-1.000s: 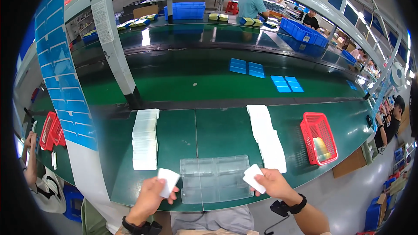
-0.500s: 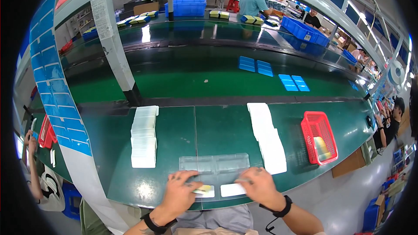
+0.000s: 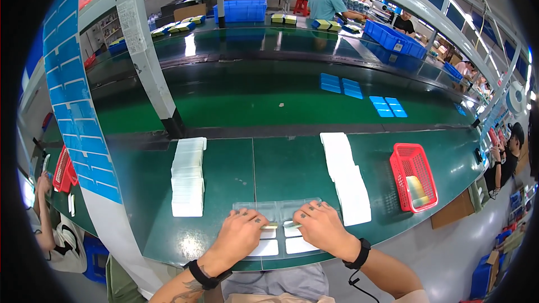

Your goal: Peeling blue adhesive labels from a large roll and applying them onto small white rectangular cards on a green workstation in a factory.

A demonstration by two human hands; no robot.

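Observation:
A clear plastic sheet with pockets [image 3: 279, 207] lies flat on the green bench in front of me. My left hand [image 3: 242, 233] is closed on a thin card with a yellowish edge [image 3: 270, 226] above the sheet's left half. On the right half, my right hand [image 3: 321, 229] pinches a pale card [image 3: 291, 225], mostly hidden by its fingers. White cards sit on the near part of the sheet, a left one [image 3: 265, 248] and a right one [image 3: 300, 245]. More white shows just under both hands, partly covered.
Overlapping white cards form a left row [image 3: 187, 182] and a right row [image 3: 347, 182]. A red basket [image 3: 414, 177] with a few yellowish cards stands at right. Beyond is a green belt with blue pocket sheets [image 3: 341, 86]. A metal post [image 3: 147, 62] rises at left; people work nearby.
Both hands have moved away from me, from the near edge toward the middle of the clear sheet, uncovering the near white cards. The blue sheets on the belt have shifted right.

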